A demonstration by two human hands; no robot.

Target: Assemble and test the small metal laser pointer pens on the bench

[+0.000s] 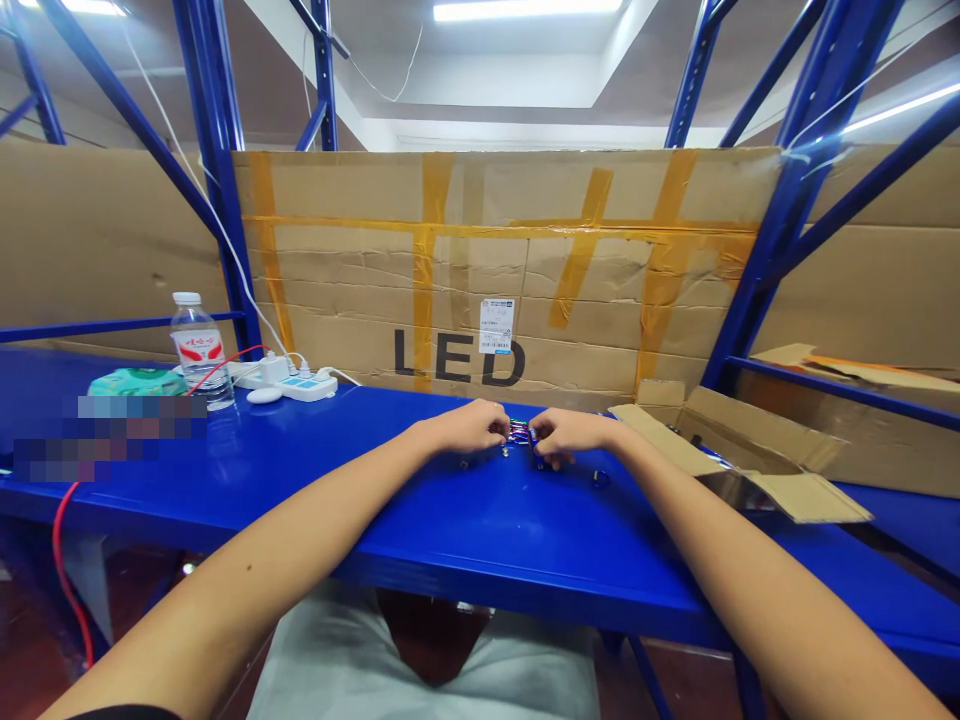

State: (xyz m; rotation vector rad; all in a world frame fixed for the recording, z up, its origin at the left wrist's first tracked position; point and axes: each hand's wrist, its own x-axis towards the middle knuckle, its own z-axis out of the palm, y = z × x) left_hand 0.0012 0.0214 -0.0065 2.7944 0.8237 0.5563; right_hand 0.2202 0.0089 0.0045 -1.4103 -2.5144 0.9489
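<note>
Fingers curled, your left hand and right hand pinch a metallic part left of the carton; likely light, stiff; grip its ends.

Blue metal and brown cardboard close in my corner under bright strip lights.
Before me runs a glossy blue table, and behind it a tall wall of cardboard, crossed with orange tape and printed "LED" in big dark letters. Blue posts rise on my left and right, with slanting braces. Above me the pale ceiling holds a glowing strip light; below the table, I see reddish-brown floor.
</note>
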